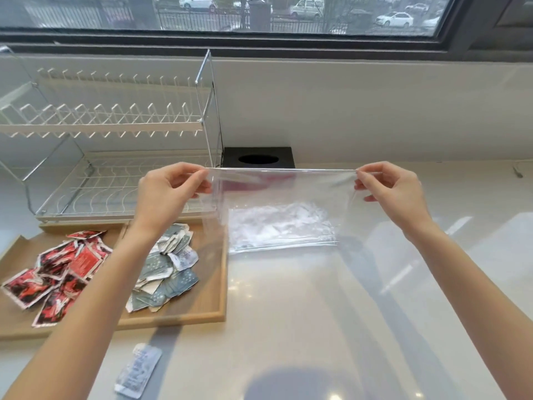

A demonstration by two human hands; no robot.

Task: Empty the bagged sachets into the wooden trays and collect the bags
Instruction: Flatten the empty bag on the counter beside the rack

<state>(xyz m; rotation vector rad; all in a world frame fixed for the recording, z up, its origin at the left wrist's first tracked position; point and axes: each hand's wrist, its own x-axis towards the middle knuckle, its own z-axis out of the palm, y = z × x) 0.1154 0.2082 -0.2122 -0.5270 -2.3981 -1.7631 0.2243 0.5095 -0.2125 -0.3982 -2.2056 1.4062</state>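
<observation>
I hold an empty clear plastic bag (282,192) stretched flat in the air by its top edge. My left hand (170,189) pinches its left corner and my right hand (389,187) pinches its right corner. Below it, another clear bag (281,229) lies flat on the white counter. To the left, a wooden tray (213,313) holds a heap of grey-and-white sachets (167,269). A second wooden tray (14,243) beside it holds red-and-black sachets (60,272). One grey sachet (138,370) lies loose on the counter in front of the trays.
A white wire dish rack (115,131) stands behind the trays against the wall. A black box with an oval opening (259,158) sits at the back, behind the held bag. The white counter (317,327) stretches to the right under a window.
</observation>
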